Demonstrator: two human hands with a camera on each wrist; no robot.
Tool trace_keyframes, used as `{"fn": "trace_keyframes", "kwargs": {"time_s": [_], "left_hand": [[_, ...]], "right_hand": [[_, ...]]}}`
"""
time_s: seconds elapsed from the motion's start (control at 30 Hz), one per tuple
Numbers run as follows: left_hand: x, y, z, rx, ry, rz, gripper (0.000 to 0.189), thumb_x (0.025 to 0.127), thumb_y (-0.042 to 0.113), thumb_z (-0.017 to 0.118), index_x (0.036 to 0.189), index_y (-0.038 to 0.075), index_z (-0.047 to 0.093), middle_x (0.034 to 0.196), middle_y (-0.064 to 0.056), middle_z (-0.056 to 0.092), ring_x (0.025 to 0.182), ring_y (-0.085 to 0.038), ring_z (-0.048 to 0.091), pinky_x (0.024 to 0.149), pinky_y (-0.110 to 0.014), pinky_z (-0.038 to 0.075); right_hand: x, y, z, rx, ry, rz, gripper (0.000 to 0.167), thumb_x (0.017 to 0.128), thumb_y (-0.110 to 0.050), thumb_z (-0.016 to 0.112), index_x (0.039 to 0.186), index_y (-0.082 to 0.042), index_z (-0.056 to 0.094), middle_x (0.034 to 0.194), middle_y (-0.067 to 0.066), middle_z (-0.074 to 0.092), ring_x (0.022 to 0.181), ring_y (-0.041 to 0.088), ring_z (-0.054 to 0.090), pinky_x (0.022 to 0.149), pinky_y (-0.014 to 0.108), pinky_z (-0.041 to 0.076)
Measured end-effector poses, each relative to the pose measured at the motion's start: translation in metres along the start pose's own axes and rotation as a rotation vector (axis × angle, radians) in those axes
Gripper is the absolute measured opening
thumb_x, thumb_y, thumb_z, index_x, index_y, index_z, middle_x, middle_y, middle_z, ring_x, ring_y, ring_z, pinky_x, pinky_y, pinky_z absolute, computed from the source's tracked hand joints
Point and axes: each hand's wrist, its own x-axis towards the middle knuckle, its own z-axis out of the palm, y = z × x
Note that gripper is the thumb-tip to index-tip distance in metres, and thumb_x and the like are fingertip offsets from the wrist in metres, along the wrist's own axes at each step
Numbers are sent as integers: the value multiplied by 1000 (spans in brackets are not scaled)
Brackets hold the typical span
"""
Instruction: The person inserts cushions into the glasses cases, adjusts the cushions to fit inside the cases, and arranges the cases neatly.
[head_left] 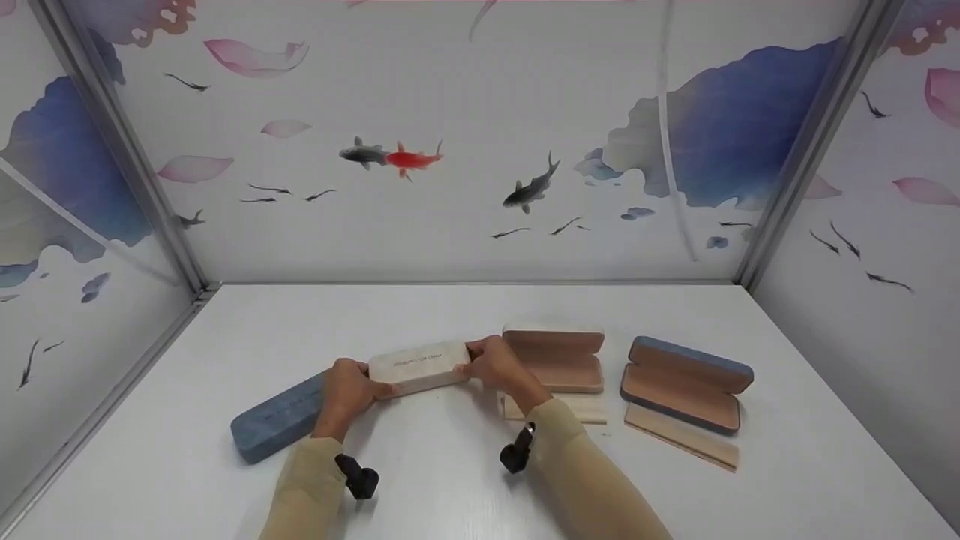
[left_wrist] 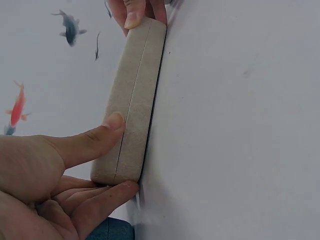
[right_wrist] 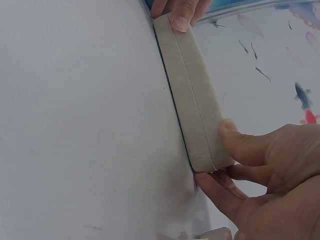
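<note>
A closed beige glasses case (head_left: 418,367) with small lettering on its lid is held between both hands at the middle of the table. My left hand (head_left: 349,394) grips its left end, thumb on the front side across the seam, as the left wrist view shows. At the other end, my right hand (head_left: 506,367) pinches the case with its thumb and fingers. The seam runs along the whole front of the case (right_wrist: 192,95) in the right wrist view, with no gap. Partly behind my left hand lies a closed blue glasses case (head_left: 277,420).
Right of my right hand stands an open beige case (head_left: 555,367) with a brown lining, a folded beige cloth (head_left: 577,409) in front. Farther right is an open blue case (head_left: 682,390) with another folded cloth (head_left: 681,436). Printed panels (head_left: 450,247) wall the white table.
</note>
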Motion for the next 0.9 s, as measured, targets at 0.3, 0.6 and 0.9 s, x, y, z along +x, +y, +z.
{"fn": "trace_keyframes", "kwargs": {"time_s": [0.3, 0.6, 0.9], "left_hand": [[-4, 2, 1, -3, -34, 0, 31, 77, 7, 83, 99, -11, 71, 92, -19, 74, 70, -18, 51, 60, -25, 39], [-6, -3, 4, -92, -40, 29, 34, 86, 8, 78, 114, -9, 70, 106, -24, 74, 72, -14, 57, 59, -23, 44], [-10, 6, -15, -197, 15, -70, 51, 99, 21, 65, 137, -10, 54, 115, -30, 70, 90, -30, 75, 67, -30, 61]], "right_hand": [[-1, 0, 3, -4, 26, 5, 46, 89, -11, 76, 132, -1, 64, 130, 12, 68, 112, 18, 58, 99, 37, 49], [-2, -2, 9, 142, 92, 59, 56, 87, -5, 75, 138, 6, 55, 140, 22, 59, 133, 31, 54, 106, 40, 50], [-13, -12, 4, 235, 118, 51, 43, 93, -9, 68, 134, 4, 60, 137, 24, 60, 119, 31, 65, 96, 37, 56]]}}
